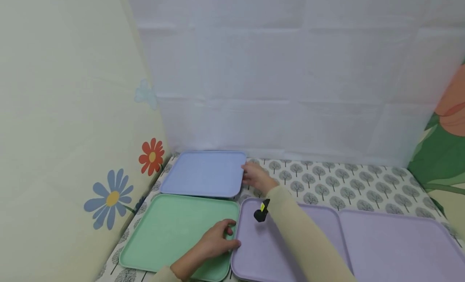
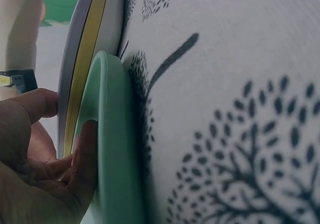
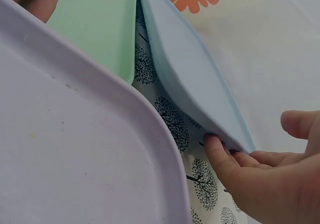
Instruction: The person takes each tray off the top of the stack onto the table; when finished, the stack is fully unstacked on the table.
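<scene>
Blue tray (image 1: 205,173) lies at eleven o'clock, beyond the green tray (image 1: 170,229). Likely I'm aligning it; next calls for gentle nudging. My right hand (image 1: 257,177), thumb lifted, merely touches its three-o'clock edge; my left hand (image 1: 215,240) spreads loosely.

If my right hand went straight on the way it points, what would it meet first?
The blue tray: your right hand has its fingers at the right edge, though whether they'd push it or slide under is unclear.

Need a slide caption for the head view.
Right hand at the edge of the blue tray; left hand over the green tray, touching the rim of a purple tray.
</scene>
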### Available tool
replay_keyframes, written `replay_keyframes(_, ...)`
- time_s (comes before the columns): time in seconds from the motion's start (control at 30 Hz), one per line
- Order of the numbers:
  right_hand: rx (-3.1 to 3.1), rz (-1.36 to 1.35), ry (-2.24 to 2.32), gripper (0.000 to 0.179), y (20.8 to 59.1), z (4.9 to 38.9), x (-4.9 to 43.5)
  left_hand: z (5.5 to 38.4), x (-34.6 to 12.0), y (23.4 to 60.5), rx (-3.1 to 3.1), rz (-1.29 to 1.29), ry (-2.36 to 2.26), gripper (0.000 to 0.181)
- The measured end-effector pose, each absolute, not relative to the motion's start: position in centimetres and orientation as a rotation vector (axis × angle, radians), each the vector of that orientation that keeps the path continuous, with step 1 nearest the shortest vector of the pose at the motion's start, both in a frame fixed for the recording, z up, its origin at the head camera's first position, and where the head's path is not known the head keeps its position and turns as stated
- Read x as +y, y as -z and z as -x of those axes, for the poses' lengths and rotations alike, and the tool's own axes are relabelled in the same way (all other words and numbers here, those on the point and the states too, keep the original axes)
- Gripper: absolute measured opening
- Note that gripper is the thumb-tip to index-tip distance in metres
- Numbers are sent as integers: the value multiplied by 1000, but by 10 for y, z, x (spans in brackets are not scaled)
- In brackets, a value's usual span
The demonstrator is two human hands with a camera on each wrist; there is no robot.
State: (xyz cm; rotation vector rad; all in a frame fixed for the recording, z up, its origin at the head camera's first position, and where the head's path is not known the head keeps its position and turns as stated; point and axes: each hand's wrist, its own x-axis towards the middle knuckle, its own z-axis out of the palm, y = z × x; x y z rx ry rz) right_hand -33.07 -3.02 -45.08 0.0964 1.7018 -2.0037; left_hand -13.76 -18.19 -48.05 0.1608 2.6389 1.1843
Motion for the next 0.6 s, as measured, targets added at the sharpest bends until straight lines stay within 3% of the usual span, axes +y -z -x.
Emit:
replay_keyframes(0.27, 1608, -174, 2081, 64, 449, 329, -19, 139, -180, 481, 2624, -147, -1194, 63)
replay_keyframes(0.6, 1728, -105, 2019, 58, 437, 329, 12, 139, -181, 483, 2609, -147, -1255, 63)
